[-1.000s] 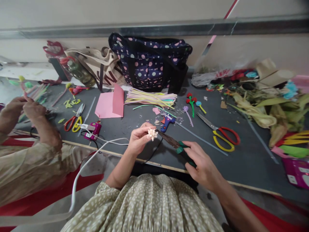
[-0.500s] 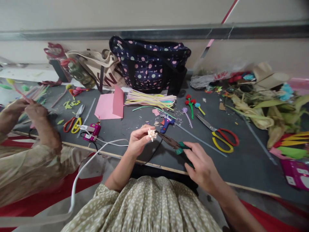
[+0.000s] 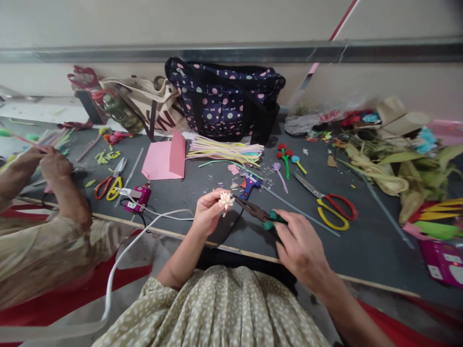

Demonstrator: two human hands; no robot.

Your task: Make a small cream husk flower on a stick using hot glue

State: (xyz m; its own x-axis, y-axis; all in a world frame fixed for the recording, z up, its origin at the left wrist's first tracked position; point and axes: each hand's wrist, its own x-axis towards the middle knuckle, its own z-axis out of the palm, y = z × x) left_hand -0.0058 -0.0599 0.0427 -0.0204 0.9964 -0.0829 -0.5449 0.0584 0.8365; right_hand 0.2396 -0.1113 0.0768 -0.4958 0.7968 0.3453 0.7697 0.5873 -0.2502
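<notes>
Between the thumb and fingers of my left hand (image 3: 208, 212) is a small cream flower-like piece (image 3: 226, 200) with many short petals. My right hand (image 3: 302, 246) grips the green handles of a pair of pliers (image 3: 256, 210). The plier tips reach the right side of the cream piece; whether they pinch a petal is too small to tell. Just beyond them a blue glue gun (image 3: 249, 185) lies on the dark table (image 3: 202, 241), among pale scraps.
Red-and-yellow scissors (image 3: 334, 209) lie to the right, near small red flowers (image 3: 284, 152). Pipe cleaners (image 3: 226, 149), folded pink paper (image 3: 162, 159) and a patterned bag (image 3: 227, 101) are behind. A purple power strip (image 3: 137, 198) trails a white cable. A co-worker's hands (image 3: 54, 164) are at left.
The cream piece and the plier tips have shifted very slightly left. Both hands keep their grips. At left, the co-worker's hands have moved a little.
</notes>
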